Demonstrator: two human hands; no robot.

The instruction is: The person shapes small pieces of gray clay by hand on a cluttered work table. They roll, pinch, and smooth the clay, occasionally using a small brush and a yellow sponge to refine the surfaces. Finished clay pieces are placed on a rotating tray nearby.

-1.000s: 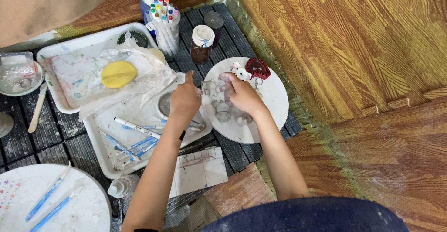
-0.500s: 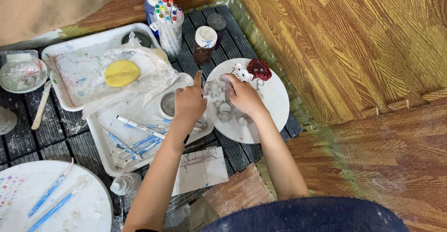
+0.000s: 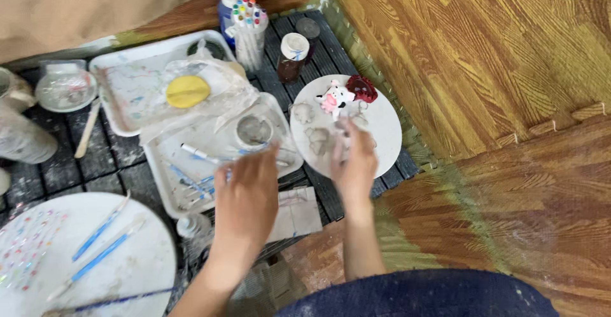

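Observation:
My right hand (image 3: 353,164) hovers over the near side of a round white plate (image 3: 385,129), fingertips by small grey clay pieces (image 3: 316,140). Motion blur hides whether the fingers pinch one. At the plate's far edge stand a white and pink animal figure (image 3: 334,97) and a dark red figure (image 3: 361,88). My left hand (image 3: 247,202) is blurred above the near corner of a white tray (image 3: 159,177), fingers loosely extended with nothing visible in them. A small cup of grey water (image 3: 254,129) and blue-and-white tools (image 3: 197,153) lie in that tray.
A second tray (image 3: 111,69) holds a yellow disc (image 3: 188,91) under crumpled plastic film. A cup of markers (image 3: 249,30) and a brown jar (image 3: 293,56) stand behind. A round white board (image 3: 146,272) with blue tools is at lower left. Wooden flooring lies to the right.
My left hand has pulled back from the plate and cup toward my body. My right hand has slid to the plate's near side. The camera view has shifted closer.

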